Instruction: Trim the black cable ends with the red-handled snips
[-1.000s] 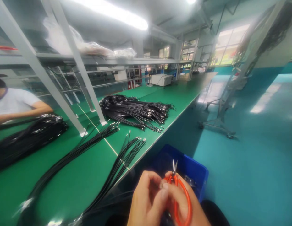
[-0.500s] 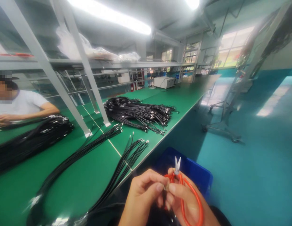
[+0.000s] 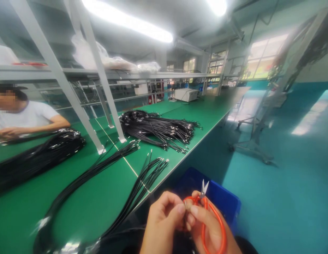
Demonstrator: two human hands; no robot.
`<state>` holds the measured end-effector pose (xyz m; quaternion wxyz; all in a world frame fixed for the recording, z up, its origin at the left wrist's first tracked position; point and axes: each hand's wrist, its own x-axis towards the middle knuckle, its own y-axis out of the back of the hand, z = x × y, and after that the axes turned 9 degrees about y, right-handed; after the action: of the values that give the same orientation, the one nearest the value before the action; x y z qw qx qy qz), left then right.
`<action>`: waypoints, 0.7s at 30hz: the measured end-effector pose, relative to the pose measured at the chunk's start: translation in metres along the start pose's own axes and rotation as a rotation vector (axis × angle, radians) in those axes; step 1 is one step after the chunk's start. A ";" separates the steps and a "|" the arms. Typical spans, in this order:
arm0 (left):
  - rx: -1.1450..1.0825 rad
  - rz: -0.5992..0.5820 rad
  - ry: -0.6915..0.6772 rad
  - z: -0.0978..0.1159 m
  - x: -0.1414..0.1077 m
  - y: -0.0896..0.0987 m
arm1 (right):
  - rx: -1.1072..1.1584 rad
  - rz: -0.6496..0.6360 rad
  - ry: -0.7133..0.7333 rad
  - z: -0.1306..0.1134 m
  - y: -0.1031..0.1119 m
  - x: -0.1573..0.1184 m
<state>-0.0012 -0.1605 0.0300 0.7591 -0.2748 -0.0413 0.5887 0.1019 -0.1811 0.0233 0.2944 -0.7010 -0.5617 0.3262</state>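
Observation:
Orange-handled scissors (image 3: 222,225) rest in my right hand (image 3: 210,220), blades slightly apart and pointing up. The thumb and fingers of that hand also pinch toward a small item between both hands, too small to name. My left hand (image 3: 164,218) is closed, its thumb and forefinger pressed on the same small item. Both hands touch at the fingertips, beyond the front edge of the green table (image 3: 100,197). A bundle of black cables (image 3: 134,192) with silvery tips lies on the table to the left of my hands.
A blue bin (image 3: 224,201) stands below and behind my hands. Another cable pile (image 3: 158,128) lies farther back by the grey shelf posts (image 3: 108,81). At the left a person (image 3: 28,116) sits behind a large cable bundle (image 3: 42,158). A wheeled rack (image 3: 252,144) stands right.
The view has shifted slightly, so the scene sits a little farther right. The scissors are tilted a bit more to the right. Both hands keep their pinch.

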 end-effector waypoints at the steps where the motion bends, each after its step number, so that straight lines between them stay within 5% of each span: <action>1: -0.023 0.002 -0.003 0.000 0.000 0.000 | -0.013 0.018 -0.008 0.001 0.002 0.000; 10: -0.014 -0.072 -0.037 -0.003 0.003 0.001 | 0.024 0.000 0.019 0.004 0.005 0.002; 21: -0.012 0.043 -0.055 -0.004 0.002 0.011 | 0.107 -0.002 0.048 0.005 0.003 0.005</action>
<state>-0.0091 -0.1582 0.0212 0.7433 -0.2638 -0.0595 0.6119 0.1007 -0.1770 0.0174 0.3453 -0.6911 -0.5371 0.3387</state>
